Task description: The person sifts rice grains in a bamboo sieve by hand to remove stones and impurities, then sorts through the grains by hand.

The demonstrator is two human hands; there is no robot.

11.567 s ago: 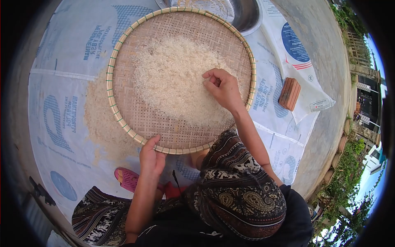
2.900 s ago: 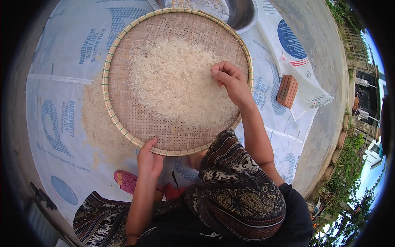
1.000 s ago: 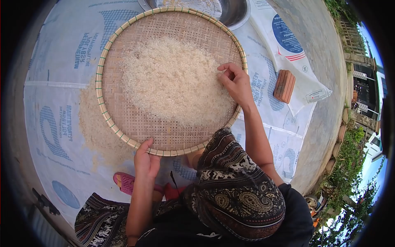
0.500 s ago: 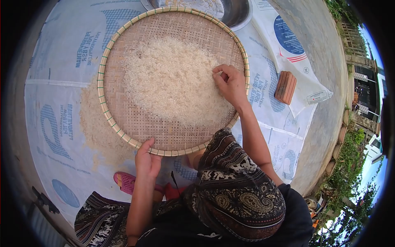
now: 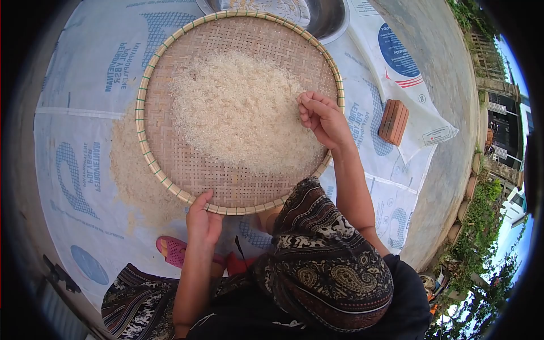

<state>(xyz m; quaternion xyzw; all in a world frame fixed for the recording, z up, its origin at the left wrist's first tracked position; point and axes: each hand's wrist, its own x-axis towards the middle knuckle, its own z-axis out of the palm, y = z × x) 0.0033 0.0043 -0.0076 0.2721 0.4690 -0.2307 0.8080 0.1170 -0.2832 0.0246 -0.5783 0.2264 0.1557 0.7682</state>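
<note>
A round woven bamboo winnowing tray [image 5: 226, 195] rests by its near edge against my knee, with a broad heap of rice grains [image 5: 238, 107] spread over its middle. My left hand [image 5: 204, 220] grips the near rim, thumb over the top and fingers underneath. Above the right side of the heap is my right hand [image 5: 322, 118], its thumb and fingertips pinched together. Whatever sits in that pinch, if anything, is too small to make out.
White printed plastic sheeting [image 5: 73, 136] covers the ground, with husks or grains [image 5: 139, 175] scattered left of the tray. A metal basin [image 5: 334, 22] stands behind the tray. To the right, a brick [image 5: 393, 123] lies on a sack [image 5: 416, 107]. A pink sandal [image 5: 173, 250] shows below.
My right hand has shifted slightly right and turned, so its pinched fingers show more. The tray has moved very slightly; my left hand keeps its place on the rim.
</note>
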